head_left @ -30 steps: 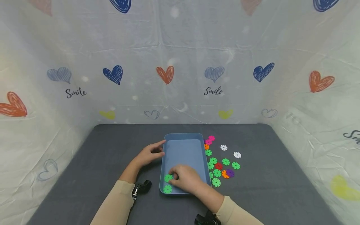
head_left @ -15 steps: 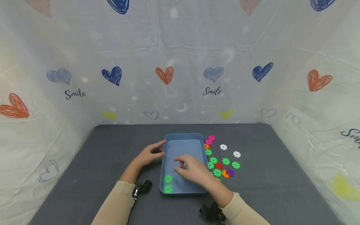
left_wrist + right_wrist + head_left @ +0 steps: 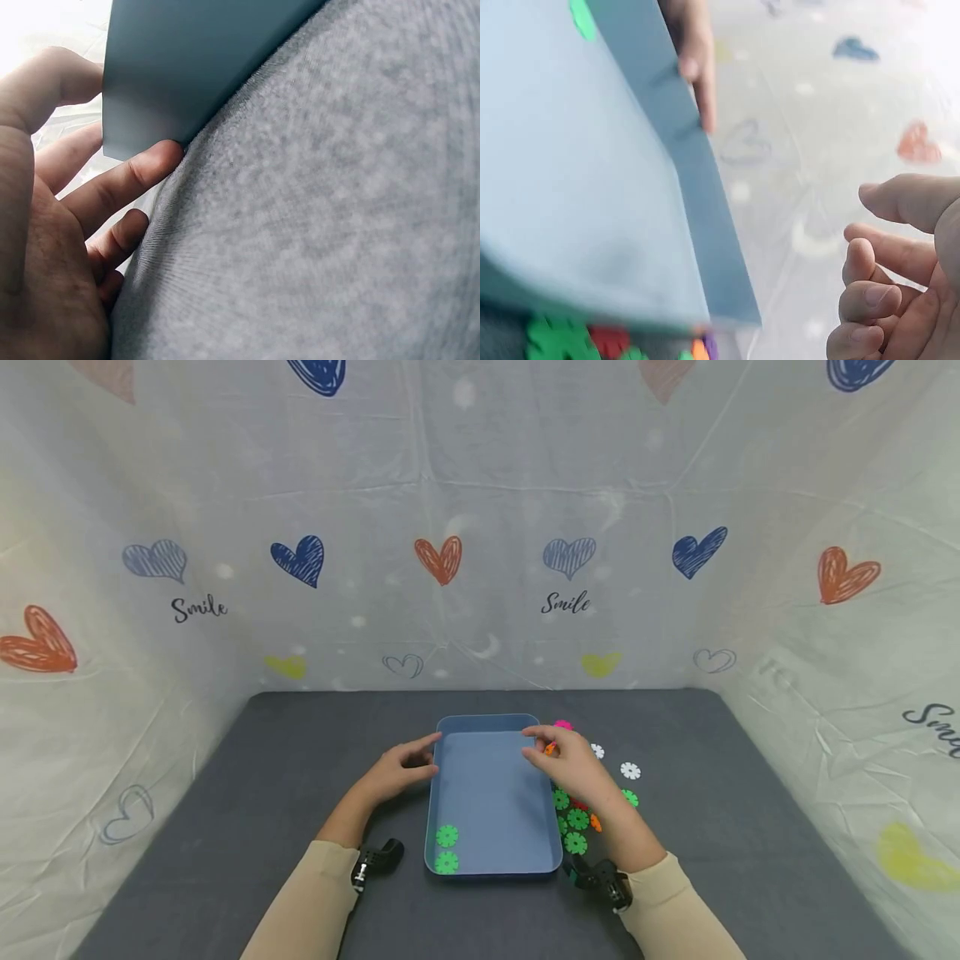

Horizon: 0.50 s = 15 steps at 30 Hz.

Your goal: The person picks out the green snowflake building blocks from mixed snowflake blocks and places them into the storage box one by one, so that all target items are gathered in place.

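Observation:
A blue rectangular tray (image 3: 491, 793) sits on the dark grey cloth. Two green notched plastic discs, one green disc (image 3: 447, 836) above another green disc (image 3: 446, 862), lie in its near left corner. My left hand (image 3: 397, 771) rests against the tray's left side; the left wrist view has its fingertips (image 3: 161, 159) touching the outer wall. Over the far part of the tray's right rim is my right hand (image 3: 573, 766), thumb and forefinger apart. In the right wrist view nothing sits between its fingers. An orange disc (image 3: 551, 748) shows by its fingers.
Right of the tray lie several loose discs, among them a green disc (image 3: 575, 843), a white disc (image 3: 630, 770) and a pink disc (image 3: 563, 725). My right hand and forearm cover some of them. A heart-printed curtain (image 3: 495, 510) closes off the back and sides.
My right hand has left the green discs in the tray's near left corner and moved away and rightward, to the loose discs. My left hand stays at the tray's side.

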{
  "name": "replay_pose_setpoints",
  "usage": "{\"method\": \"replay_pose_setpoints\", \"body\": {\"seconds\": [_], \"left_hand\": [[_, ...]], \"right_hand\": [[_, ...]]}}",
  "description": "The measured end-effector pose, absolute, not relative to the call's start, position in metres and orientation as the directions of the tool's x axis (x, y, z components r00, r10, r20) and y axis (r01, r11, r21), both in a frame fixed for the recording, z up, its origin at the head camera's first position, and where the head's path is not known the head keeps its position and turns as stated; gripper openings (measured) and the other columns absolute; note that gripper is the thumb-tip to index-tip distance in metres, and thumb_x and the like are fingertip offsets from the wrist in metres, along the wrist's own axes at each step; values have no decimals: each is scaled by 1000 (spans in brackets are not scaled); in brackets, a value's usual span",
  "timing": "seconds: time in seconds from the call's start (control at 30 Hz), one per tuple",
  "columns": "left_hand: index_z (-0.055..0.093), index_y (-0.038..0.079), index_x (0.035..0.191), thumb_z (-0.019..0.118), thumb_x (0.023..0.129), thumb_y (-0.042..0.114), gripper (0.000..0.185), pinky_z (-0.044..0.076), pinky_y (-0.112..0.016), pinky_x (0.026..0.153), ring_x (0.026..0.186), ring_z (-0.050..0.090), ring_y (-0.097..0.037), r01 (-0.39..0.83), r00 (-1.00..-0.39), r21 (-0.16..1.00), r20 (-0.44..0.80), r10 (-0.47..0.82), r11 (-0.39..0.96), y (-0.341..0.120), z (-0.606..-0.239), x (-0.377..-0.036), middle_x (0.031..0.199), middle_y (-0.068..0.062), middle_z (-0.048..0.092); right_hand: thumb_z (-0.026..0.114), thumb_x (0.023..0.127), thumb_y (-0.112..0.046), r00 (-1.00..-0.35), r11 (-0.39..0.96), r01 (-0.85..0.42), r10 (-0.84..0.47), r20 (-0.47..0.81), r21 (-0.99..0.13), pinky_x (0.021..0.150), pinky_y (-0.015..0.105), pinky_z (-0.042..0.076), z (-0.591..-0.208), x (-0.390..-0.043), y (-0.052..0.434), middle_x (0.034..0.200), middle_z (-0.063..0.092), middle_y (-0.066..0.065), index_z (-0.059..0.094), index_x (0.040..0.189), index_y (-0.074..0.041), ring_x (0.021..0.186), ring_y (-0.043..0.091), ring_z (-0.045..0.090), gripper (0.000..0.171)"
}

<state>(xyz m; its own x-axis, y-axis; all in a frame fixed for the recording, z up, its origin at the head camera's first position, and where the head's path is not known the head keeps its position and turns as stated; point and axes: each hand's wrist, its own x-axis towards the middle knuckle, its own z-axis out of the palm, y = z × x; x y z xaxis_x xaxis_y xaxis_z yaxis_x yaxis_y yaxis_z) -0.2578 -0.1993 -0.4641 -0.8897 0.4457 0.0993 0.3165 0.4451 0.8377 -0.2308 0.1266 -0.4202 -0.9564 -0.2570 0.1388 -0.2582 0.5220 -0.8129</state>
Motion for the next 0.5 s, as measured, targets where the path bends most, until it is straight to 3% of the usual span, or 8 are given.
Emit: {"method": "replay_pose_setpoints", "body": {"seconds": [0.3, 0.5], "left_hand": [[44, -5, 152, 68, 98, 7, 60, 45, -49, 93, 107, 59, -33, 324, -890, 831, 106, 444, 452, -199, -464, -257, 116, -24, 65], [45, -2, 153, 70, 98, 11, 61, 45, -50, 92, 107, 58, -31, 316, -897, 832, 105, 428, 457, -203, -483, -268, 115, -19, 65]], "right_hand": [[67, 101, -17, -985, 524, -154, -146, 89, -838, 60, 31, 42, -442, -253, 160, 92, 62, 8, 67, 131, 3, 74, 20, 51, 36], [71, 97, -15, -993, 605, -82, -120, 11, -792, 60, 33, 39, -464, -262, 170, 84, 58, 6, 69, 127, 5, 65, 18, 45, 36]]}}
